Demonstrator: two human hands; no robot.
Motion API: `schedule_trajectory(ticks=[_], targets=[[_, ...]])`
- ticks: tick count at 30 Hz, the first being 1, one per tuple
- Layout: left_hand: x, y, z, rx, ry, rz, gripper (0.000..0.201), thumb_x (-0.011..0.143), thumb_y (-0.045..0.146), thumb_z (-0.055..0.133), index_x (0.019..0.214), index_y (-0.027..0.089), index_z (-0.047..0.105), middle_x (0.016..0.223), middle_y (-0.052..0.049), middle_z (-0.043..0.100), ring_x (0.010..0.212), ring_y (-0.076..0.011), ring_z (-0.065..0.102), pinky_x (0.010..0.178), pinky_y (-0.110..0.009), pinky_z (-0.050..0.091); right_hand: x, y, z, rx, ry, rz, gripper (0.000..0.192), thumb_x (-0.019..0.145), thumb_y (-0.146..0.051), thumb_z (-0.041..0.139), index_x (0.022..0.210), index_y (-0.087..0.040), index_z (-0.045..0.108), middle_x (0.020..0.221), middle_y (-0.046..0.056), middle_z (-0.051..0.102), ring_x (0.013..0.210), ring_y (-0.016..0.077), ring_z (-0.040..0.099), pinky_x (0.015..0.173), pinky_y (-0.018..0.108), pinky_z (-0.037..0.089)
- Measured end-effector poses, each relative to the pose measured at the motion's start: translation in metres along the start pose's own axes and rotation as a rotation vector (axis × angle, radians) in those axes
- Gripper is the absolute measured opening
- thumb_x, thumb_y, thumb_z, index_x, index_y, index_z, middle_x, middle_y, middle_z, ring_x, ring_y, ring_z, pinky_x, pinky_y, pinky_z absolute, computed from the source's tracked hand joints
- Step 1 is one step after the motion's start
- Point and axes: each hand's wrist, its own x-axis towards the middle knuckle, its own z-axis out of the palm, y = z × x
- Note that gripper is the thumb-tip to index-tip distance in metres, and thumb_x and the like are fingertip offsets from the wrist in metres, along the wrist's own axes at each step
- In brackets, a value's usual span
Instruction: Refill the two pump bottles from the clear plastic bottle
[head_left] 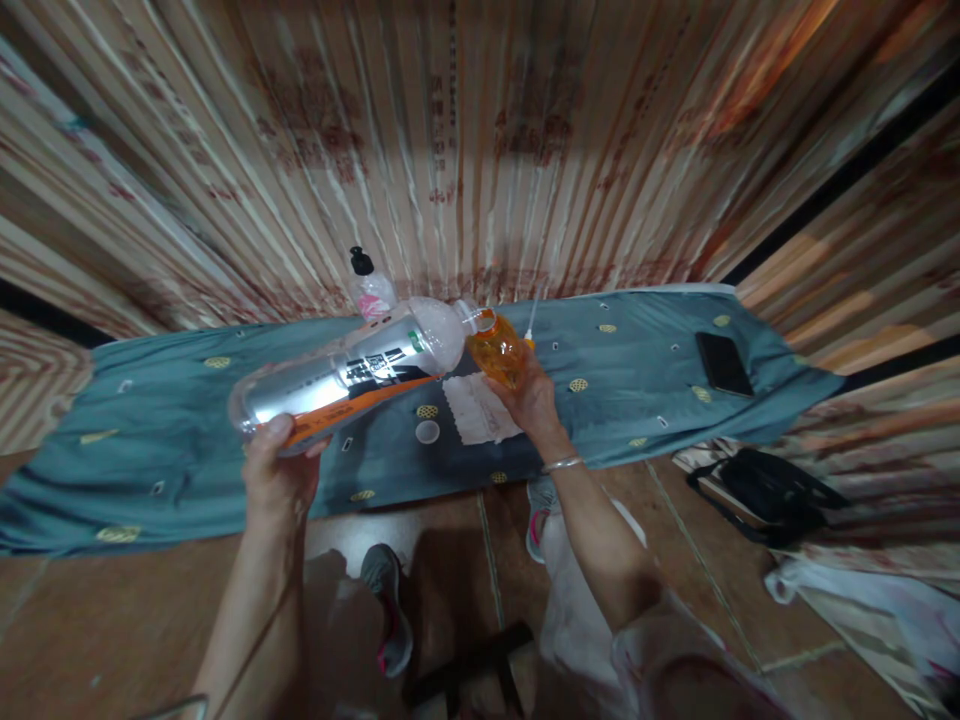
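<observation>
My left hand [279, 462] grips the base of a large clear plastic bottle [352, 372] with a silver, black and orange label. The bottle lies tipped on its side, with its mouth against the small orange bottle [498, 352]. My right hand [531, 398] holds that orange bottle above the teal cloth-covered table [637, 370]. A white folded tissue [480, 408] and a small white cap [427, 431] lie on the cloth just below the bottles.
A pump bottle with a black top [367, 283] stands at the back by the striped curtain. A black phone [723, 364] lies on the cloth to the right. A black bag [772, 492] sits on the floor at right. My shoes [390, 605] are on brown tiles.
</observation>
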Motion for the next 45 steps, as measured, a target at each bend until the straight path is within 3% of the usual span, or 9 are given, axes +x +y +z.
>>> schedule_trajectory(ticks=[8,11,34,45], targets=[[0.0010,-0.0001,0.0011,-0.049,0.006,-0.006,0.075,0.052,0.023,0.086,0.122,0.030,0.061,0.100,-0.001,0.072,0.059,-0.0106,0.055,0.038,-0.022,0.016,-0.0003,0.0011,0.0009,-0.040,-0.017,-0.005,0.081,0.091,-0.056,0.068,0.149,-0.007,0.041,0.137,0.027,0.066,0.126,0.0361,0.067,0.105,0.052,0.057],[0.0012,-0.0001,-0.0001,-0.050,0.005,-0.005,0.074,0.052,0.024,0.087,0.121,0.030,0.061,0.101,-0.001,0.072,0.061,-0.0115,0.057,0.038,-0.023,0.016,-0.0007,0.0028,0.0019,-0.047,-0.006,-0.013,0.082,0.091,-0.057,0.068,0.151,-0.011,0.039,0.139,0.025,0.065,0.128,0.0346,0.066,0.106,0.051,0.057],[0.0009,-0.0007,-0.0014,-0.055,0.047,-0.016,0.075,0.048,0.024,0.088,0.118,0.028,0.062,0.099,-0.001,0.071,0.060,-0.0112,0.055,0.037,-0.022,0.015,-0.0011,-0.0006,-0.0010,-0.026,0.018,-0.023,0.075,0.091,-0.055,0.067,0.146,-0.008,0.044,0.134,0.027,0.067,0.124,0.0367,0.068,0.103,0.052,0.057],[0.0002,-0.0035,-0.0026,-0.049,0.056,-0.020,0.079,0.049,0.027,0.090,0.122,0.026,0.062,0.100,-0.002,0.072,0.061,-0.0118,0.056,0.036,-0.023,0.016,-0.0008,-0.0011,-0.0020,0.007,-0.011,0.024,0.076,0.087,-0.049,0.075,0.146,-0.014,0.043,0.132,0.020,0.070,0.120,0.0333,0.070,0.101,0.050,0.059]])
